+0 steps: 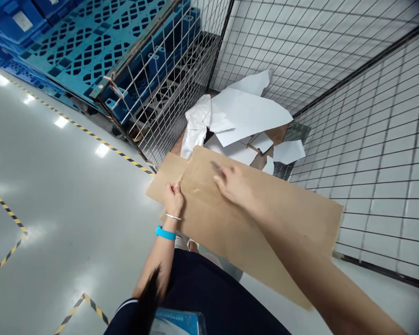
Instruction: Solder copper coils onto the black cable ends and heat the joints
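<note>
A large flat piece of brown cardboard [265, 223] lies tilted across the front of my body. My left hand [173, 199] is closed at its left part, pinching the cardboard beside a torn or cut seam near a flap [169, 172]. Over the upper middle of the board is my right hand [235, 184], fingers closed around a small dark, blade-like tool [216, 166]. Motion blurs that tool, so its exact kind is unclear. I cannot tell whether its tip touches the cardboard.
Beyond the cardboard, torn white sheets [251, 114] and a crumpled white bag or wrap [197, 122] lie inside a wire mesh cage [377, 153]. Blue plastic pallets [101, 42] and blue crates [17, 21] stand at left. Striped tape [101, 141] marks the grey floor.
</note>
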A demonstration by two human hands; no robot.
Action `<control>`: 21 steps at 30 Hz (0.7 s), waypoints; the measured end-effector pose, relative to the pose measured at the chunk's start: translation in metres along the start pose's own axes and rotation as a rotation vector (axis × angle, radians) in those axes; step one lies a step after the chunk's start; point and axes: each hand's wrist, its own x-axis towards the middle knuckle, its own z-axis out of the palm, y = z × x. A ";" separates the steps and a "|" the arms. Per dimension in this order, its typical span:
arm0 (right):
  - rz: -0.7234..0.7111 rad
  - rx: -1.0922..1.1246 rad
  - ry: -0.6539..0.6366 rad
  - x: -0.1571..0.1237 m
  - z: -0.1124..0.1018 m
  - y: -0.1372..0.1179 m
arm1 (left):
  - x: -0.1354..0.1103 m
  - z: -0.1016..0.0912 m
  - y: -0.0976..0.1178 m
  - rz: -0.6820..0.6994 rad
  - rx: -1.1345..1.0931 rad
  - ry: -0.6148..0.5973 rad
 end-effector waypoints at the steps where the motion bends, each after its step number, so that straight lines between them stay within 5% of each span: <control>1: -0.101 -0.012 -0.060 -0.003 0.002 -0.018 | 0.000 0.000 0.001 -0.006 -0.004 -0.002; 6: -0.344 -0.224 -0.207 -0.009 0.007 -0.077 | -0.004 -0.002 0.003 -0.018 -0.013 -0.017; 21: -0.431 -0.337 -0.255 -0.005 0.006 -0.102 | -0.010 -0.002 0.001 0.055 -0.024 0.035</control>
